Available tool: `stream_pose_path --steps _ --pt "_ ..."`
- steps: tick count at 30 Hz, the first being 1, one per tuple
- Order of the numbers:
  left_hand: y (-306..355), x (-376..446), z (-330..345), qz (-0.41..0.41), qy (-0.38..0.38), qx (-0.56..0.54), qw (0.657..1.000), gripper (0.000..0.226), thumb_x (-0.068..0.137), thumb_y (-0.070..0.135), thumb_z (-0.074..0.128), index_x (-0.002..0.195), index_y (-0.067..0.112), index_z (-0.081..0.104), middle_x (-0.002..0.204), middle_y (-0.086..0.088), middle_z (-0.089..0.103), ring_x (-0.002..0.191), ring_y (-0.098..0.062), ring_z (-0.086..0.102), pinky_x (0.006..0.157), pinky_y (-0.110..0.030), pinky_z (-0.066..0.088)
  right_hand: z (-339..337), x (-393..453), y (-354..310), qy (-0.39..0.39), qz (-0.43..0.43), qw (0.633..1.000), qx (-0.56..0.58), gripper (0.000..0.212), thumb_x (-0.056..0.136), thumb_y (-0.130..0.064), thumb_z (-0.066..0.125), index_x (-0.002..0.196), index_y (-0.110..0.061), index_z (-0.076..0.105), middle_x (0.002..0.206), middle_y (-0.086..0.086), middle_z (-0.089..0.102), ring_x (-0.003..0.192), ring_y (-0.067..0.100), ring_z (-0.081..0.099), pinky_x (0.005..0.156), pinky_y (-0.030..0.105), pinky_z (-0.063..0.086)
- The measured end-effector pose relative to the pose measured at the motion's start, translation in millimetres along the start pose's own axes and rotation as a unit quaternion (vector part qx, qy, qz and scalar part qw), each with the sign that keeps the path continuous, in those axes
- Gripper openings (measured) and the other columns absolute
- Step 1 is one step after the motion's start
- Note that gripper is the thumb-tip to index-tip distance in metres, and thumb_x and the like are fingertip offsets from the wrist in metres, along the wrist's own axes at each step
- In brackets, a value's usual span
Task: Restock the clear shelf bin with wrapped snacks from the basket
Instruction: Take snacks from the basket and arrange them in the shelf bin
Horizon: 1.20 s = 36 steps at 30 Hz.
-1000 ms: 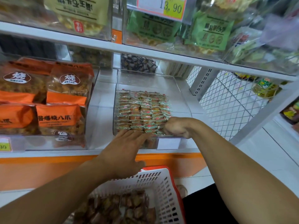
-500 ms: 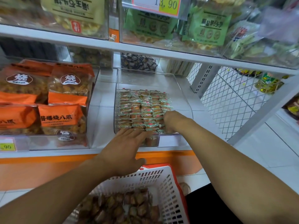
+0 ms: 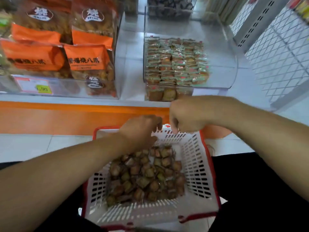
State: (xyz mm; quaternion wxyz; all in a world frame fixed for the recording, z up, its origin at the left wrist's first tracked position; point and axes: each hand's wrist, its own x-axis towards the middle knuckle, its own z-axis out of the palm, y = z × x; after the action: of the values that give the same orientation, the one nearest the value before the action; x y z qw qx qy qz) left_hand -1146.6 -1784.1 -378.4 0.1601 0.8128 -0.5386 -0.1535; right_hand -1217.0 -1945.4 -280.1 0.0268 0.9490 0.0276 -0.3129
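Observation:
The clear shelf bin (image 3: pixel 223 72) stands on the white shelf, with rows of green-and-red wrapped snacks (image 3: pixel 175 64) filling its left part. Below it, a white basket with a red rim (image 3: pixel 196 164) holds a heap of brown wrapped snacks (image 3: pixel 147 174). Both hands hover over the basket's far end, apart from the bin. My left hand (image 3: pixel 140 129) has its fingers hanging loosely down toward the heap, with nothing seen in them. My right hand (image 3: pixel 185 116) is curled like a fist just above the far rim, and I see nothing in it.
Orange snack bags (image 3: pixel 83 59) fill a clear bin to the left, which has a price tag (image 3: pixel 35 84) on its front. Another clear bin of dark sweets (image 3: pixel 168 5) sits behind. A white wire mesh panel (image 3: pixel 275 52) closes the shelf's right side.
Both hands have drawn back from the bin's front and come down over the basket. The view has tilted down, so the basket now fills the lower half.

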Motion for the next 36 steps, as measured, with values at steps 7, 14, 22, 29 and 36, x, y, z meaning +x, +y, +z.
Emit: stream_pose_path --steps 7,14,22,29,36 --pt "-74.7 -85.6 112.5 -0.126 -0.343 0.025 0.93 0.063 0.087 0.033 0.064 0.145 0.019 0.045 0.135 -0.016 0.057 0.118 -0.034 0.057 0.096 -0.036 0.049 218.3 79.0 -38.0 -0.146 -0.008 0.973 0.179 0.039 0.093 -0.032 0.064 0.127 -0.012 0.06 0.125 0.012 0.061 0.11 0.027 0.059 0.092 0.037 0.048" --pt "-73.4 -81.9 195.2 -0.17 -0.291 -0.062 0.939 0.089 0.083 0.054 0.067 0.157 0.03 0.025 0.163 -0.006 0.025 0.144 -0.03 0.034 0.114 -0.04 0.036 324.0 112.5 -81.3 -0.081 0.118 0.931 0.335 0.077 0.095 -0.039 0.054 0.157 -0.015 0.016 0.156 0.018 0.029 0.134 0.04 0.04 0.105 0.045 0.04" --pt "-81.2 -37.5 263.0 -0.201 -0.231 -0.053 0.95 0.08 0.091 0.043 0.063 0.157 0.024 0.023 0.164 -0.008 0.022 0.148 -0.031 0.023 0.115 -0.045 0.034 349.9 140.6 -70.8 -0.119 0.156 0.935 0.297 0.046 0.096 -0.02 0.054 0.14 -0.007 0.047 0.143 0.018 0.048 0.13 0.034 0.048 0.107 0.039 0.038" --pt "-80.3 -8.2 277.3 -0.22 -0.312 -0.009 0.924 0.064 0.089 0.027 0.067 0.144 0.014 0.039 0.155 -0.017 0.024 0.138 -0.042 0.033 0.103 -0.053 0.045 364.4 141.5 -67.2 -0.062 0.066 0.896 0.434 0.083 0.095 -0.024 0.06 0.158 -0.013 0.007 0.159 0.013 0.03 0.142 0.033 0.036 0.114 0.041 0.033" --pt "-80.1 -9.2 285.7 -0.215 -0.331 0.018 0.919 0.07 0.089 0.032 0.068 0.148 0.014 0.035 0.161 -0.016 0.014 0.148 -0.043 0.012 0.112 -0.054 0.037 362.7 144.6 -54.5 -0.068 0.014 0.814 0.576 0.055 0.094 -0.004 0.062 0.145 -0.012 0.042 0.138 0.004 0.054 0.124 0.023 0.052 0.096 0.004 0.038"
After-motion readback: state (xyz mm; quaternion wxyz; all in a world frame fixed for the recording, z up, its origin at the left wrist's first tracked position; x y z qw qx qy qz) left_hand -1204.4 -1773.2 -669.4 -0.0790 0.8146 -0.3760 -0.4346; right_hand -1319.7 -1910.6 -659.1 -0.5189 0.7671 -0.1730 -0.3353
